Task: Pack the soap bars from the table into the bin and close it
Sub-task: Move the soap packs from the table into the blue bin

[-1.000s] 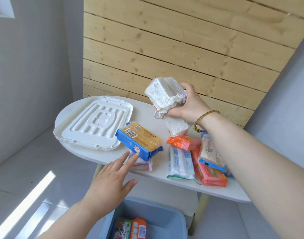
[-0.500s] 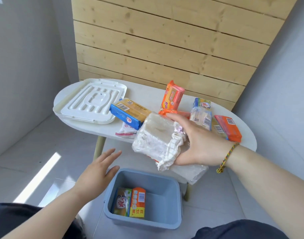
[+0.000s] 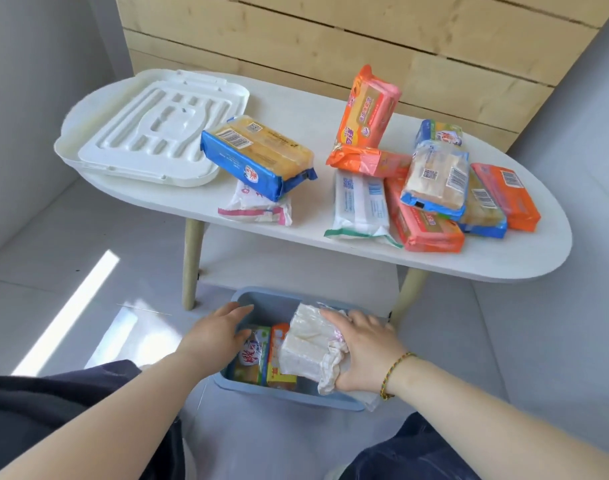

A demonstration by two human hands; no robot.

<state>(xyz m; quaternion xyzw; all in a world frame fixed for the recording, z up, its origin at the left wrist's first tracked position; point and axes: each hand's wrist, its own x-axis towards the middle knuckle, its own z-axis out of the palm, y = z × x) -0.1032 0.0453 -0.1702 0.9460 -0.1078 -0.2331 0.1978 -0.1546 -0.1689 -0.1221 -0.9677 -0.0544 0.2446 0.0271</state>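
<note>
Head view looks down on a blue bin (image 3: 247, 385) standing on the floor at 6 o'clock from a white oval bench (image 3: 296, 102). The right hand (image 3: 367, 355) is closed around a white-wrapped soap pack (image 3: 308, 348), fingers spread over its top and thumb beneath, holding it tilted just inside the bin's right half. The left hand (image 3: 215, 336) has nothing in it, its fingers loosely apart, resting at the bin's left rim. Two soap bars already stand upright in the bin: a green-and-white one (image 3: 253, 358) and an orange-and-yellow one (image 3: 278, 370), touching each other, just left of the held pack. On the bench, the bin's white lid (image 3: 150, 129) lies flat at 9 o'clock. A blue-and-yellow soap bar (image 3: 258, 155) lies near the middle, overlapping a white-and-pink packet (image 3: 258, 207). At 3 o'clock sits a heap of more soap: an orange pack (image 3: 367, 109) leaning upright, a white-and-blue pack (image 3: 360, 204), a red-orange pack (image 3: 426, 225) and a further orange bar (image 3: 509, 195) at the far right.
</note>
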